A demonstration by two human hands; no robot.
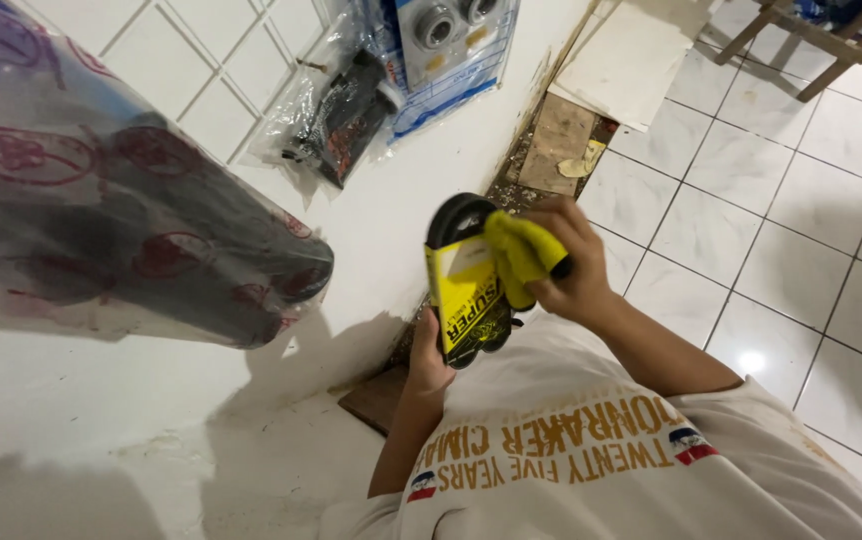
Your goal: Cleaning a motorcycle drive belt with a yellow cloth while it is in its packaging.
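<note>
Left hand fingers clamped on looped black rubber belt in glossy yellow card sleeve. Right hand fingers clenched on soft yellow cloth, pressed against belt's top.

plastic-wrapped tyre, bagged parts, wooden stool, white floor tiles

we've got just one view — head cam, looking steeply down over our chest at the hands, close in, w/ white wall left & tiled floor right.
</note>
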